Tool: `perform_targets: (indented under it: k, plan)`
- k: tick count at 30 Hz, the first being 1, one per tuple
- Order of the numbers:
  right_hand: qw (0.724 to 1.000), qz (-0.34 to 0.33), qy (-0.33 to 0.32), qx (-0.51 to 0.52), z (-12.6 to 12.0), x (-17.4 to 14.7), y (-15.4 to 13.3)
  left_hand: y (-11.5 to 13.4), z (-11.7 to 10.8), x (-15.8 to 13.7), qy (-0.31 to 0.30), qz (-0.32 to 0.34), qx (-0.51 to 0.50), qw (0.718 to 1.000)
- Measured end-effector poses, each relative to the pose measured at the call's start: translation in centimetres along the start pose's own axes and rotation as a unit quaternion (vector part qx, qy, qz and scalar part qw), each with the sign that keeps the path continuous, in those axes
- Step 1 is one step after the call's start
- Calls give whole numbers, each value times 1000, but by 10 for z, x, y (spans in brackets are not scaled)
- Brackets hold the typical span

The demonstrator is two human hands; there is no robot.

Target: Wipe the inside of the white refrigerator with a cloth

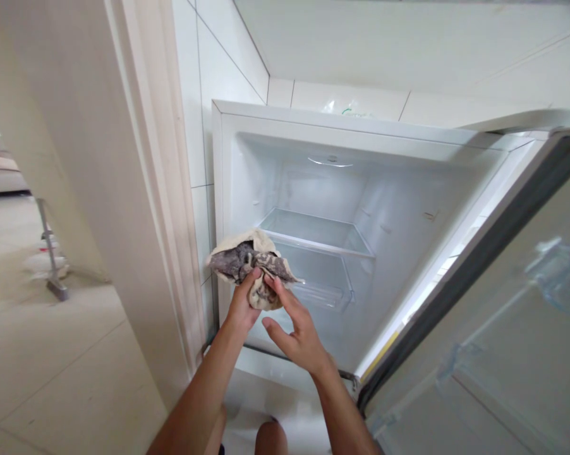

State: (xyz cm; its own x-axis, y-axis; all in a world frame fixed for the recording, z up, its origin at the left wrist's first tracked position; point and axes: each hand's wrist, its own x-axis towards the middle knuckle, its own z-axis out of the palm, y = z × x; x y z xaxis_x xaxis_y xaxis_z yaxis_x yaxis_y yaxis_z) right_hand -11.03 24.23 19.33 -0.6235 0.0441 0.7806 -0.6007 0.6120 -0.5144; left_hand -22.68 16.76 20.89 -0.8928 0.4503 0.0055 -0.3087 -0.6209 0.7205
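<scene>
A crumpled cloth [266, 294], cream on one side and grey-brown patterned on the other, is bunched up in front of the open fridge. My left hand [242, 306] grips it from below, with the thumb pressed on the folds. The fingertips of my right hand [299, 332] rest against the cloth's right side, while its thumb sticks out apart from the fingers. Behind the cloth, the white fridge compartment [323, 193] shows glass shelves [313, 230], one above another.
The fridge door [512, 328] stands open on the right, with clear plastic racks on its inside. A door frame [143, 189] rises close on the left. Beyond it a long-handled floor tool [50, 253] stands on the tiles. A plastic bag [346, 109] lies on top of the fridge.
</scene>
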Motion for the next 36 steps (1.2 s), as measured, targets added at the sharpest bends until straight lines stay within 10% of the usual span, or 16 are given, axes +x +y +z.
perform_targets:
  k: [3,7,13,19,22,36]
  plan:
    - [994,38,65,74,2,-18,11,1,3,21,-7,13,16,1000]
    - [970,144,153,121,7,-55,41,6,-4,57,41,211,188,959]
    - [934,314,168,15,7,-136,105,23,-17,101,-108,352,536,760]
    - [908,381,173,22,25,-183,142,13,-6,122,-223,377,780,447]
    - [908,376,183,27,34,-189,151,7,-2,139,-243,376,819,358]
    - [817,453,304,184,58,-179,179,-33,26,229,-229,327,863,311]
